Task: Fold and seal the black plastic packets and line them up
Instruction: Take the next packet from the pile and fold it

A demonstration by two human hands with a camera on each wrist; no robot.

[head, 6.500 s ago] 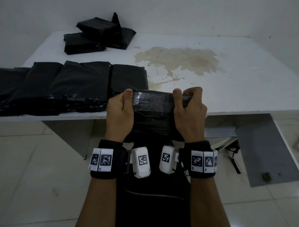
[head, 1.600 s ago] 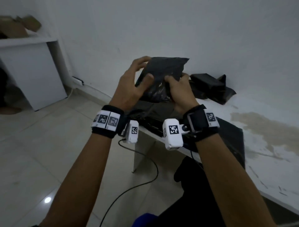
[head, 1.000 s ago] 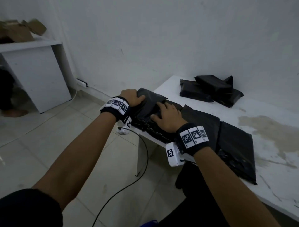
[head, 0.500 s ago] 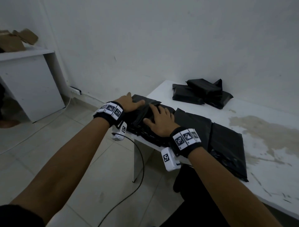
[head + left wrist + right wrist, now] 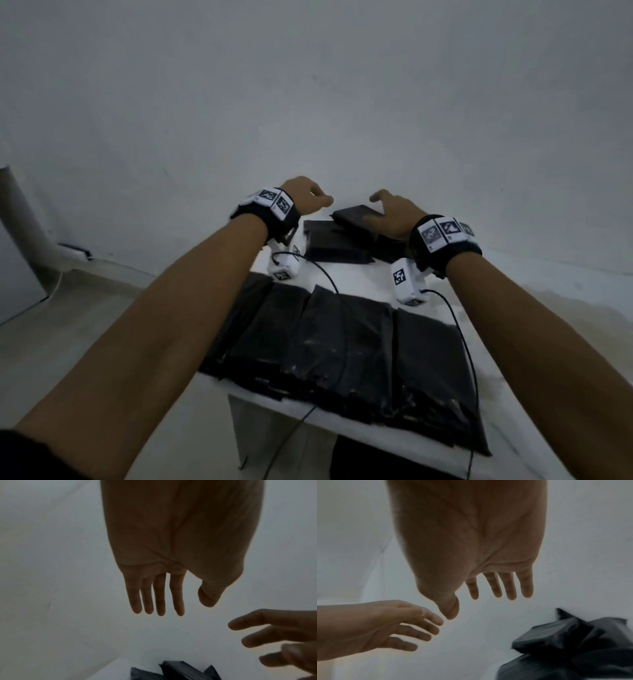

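Just below empty hands (image 5: 352, 205), heaped packets (image 5: 342, 236)

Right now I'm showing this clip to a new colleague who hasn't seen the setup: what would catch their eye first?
Probably the two bare hands stretched out over the far end of the white table, the left hand and right hand both empty with fingers spread. Just under them sits a loose pile of black packets. Nearer, along the table's front edge, a row of flat black packets lies side by side.
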